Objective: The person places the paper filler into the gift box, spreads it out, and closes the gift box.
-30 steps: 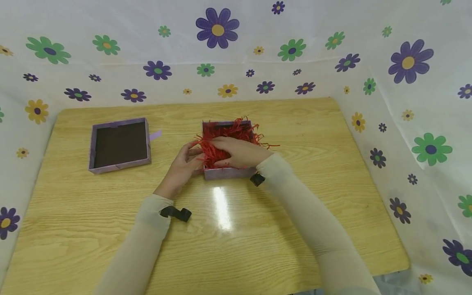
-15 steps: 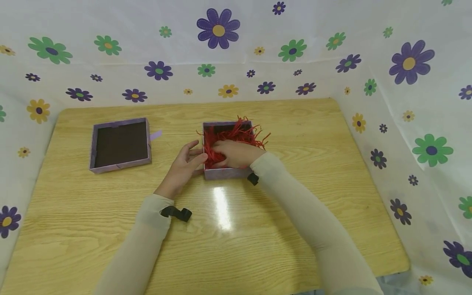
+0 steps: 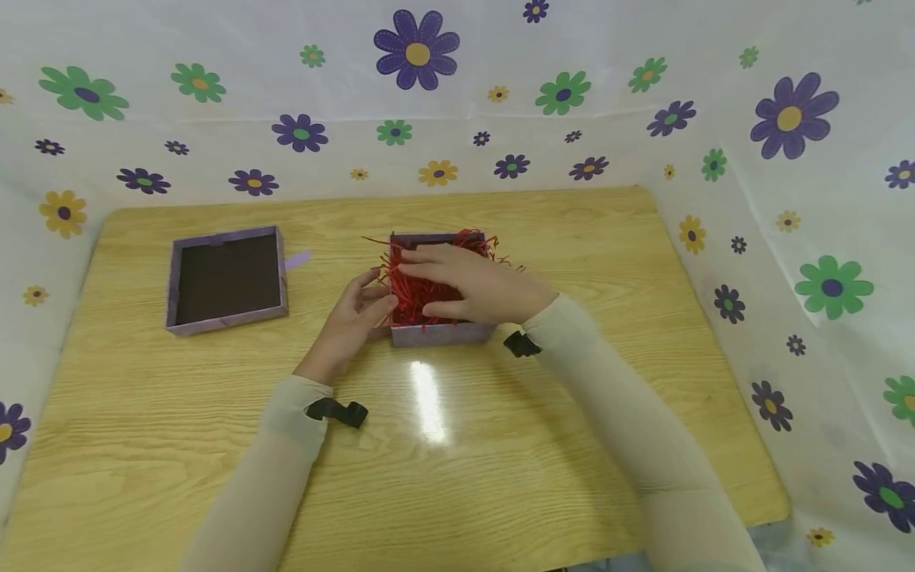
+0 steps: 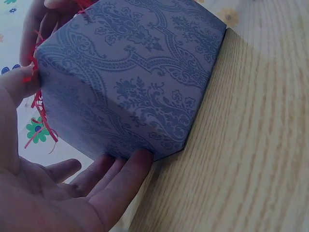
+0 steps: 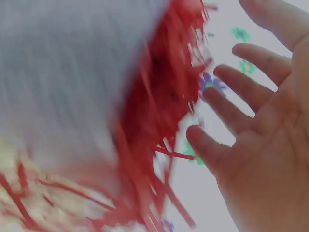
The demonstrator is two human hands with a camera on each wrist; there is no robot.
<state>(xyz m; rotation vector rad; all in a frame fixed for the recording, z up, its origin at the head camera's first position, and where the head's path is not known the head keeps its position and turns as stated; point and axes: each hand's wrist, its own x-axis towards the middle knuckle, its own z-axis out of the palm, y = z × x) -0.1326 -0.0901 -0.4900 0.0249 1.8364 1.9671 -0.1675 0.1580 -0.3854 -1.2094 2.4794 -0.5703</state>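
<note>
As wristcam alone suggests | right hand (image 5: 275, 140): splayed off shreds (image 5: 166, 92) | left hand (image 4: 58, 193): touching box (image 4: 125, 77)

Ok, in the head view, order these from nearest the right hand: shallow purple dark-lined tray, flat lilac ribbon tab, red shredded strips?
From the right hand:
1. Red shredded strips, showing around it.
2. Flat lilac ribbon tab, left of the strips.
3. Shallow purple dark-lined tray, farther left.

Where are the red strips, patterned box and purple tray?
Red strips (image 3: 411, 303): head view, bunch inside box.
Patterned box (image 4: 128, 72): left wrist view, its outer wall.
Purple tray (image 3: 227, 321): head view, its near wall.
</note>
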